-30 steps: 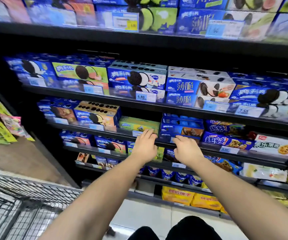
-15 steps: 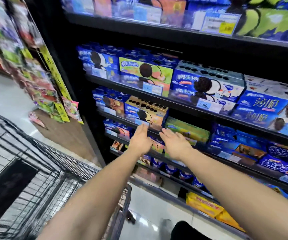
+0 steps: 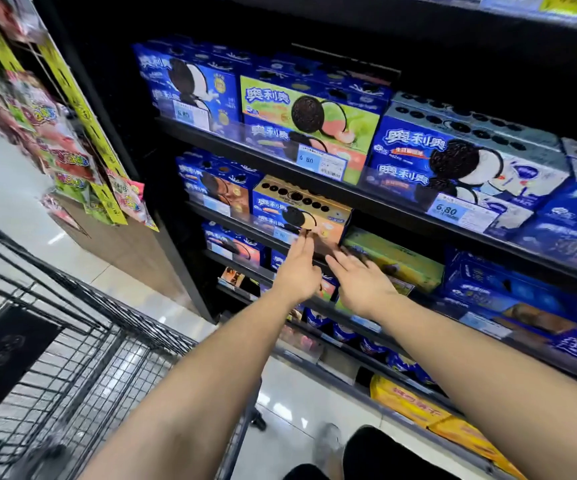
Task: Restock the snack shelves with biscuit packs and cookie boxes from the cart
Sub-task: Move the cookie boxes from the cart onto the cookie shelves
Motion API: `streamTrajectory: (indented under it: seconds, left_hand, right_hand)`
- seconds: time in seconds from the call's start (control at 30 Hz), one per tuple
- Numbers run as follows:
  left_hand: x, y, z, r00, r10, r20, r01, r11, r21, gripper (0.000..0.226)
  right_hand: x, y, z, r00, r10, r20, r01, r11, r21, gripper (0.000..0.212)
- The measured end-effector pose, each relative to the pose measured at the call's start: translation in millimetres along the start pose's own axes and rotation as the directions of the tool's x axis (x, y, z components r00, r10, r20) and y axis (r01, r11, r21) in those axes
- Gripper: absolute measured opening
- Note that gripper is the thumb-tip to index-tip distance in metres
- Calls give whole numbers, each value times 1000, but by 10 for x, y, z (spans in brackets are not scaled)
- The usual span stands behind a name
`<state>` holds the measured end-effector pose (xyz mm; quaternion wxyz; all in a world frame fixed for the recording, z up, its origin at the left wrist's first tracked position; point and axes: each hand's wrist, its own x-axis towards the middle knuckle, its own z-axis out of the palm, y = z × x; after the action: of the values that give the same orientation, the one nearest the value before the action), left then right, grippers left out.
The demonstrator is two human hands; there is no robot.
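fingers of the left hand are straight and close together, tips at the lower front of the gold-topped cookie box by the shelf lip — holding nothing. fingers of the right hand are spread wide, empty, just left of the green box. the hands sit side by side — the wire cart stands near left.

One green box, one left hand and one right hand beside it, one wire cart left of it.
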<state>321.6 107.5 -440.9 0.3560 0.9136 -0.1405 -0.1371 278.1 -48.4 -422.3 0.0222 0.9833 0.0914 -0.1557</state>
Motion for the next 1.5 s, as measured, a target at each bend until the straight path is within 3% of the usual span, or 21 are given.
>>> streamTrajectory:
  seconds: [0.27, 0.43, 0.77, 0.93, 1.17, 1.5]
  left_hand:
    - [-208, 21, -174, 999, -38, 12, 37, 996, 87, 72]
    - [-553, 138, -400, 994, -67, 81, 42, 959, 279, 52]
    - [-1218, 859, -700, 987, 111, 118, -154, 869, 470, 44]
    - [-1371, 1670, -614, 964, 233, 130, -266, 815, 515, 42]
    - [-1660, 3244, -359, 872, 454, 181, -477, 711, 517, 43]
    - [-2453, 5760, 327, 716, 697, 41, -627, 616, 477, 38]
  right_hand:
    - [-139, -24, -89, 999, -30, 9, 30, 1000, 0, 72]
    - [-463, -141, -357, 999, 2, 41, -3, 1000, 14, 66]
    - [-1512, -140, -930, 989, 149, -10, -148, 987, 68, 53]
    - [-2237, 245, -1220, 947, 307, -96, -296, 948, 120, 42]
    - [-3542, 1216, -1746, 849, 494, -186, -439, 856, 272, 42]
    - [-5814, 2667, -2417, 694, 597, -404, -491, 802, 342, 47]
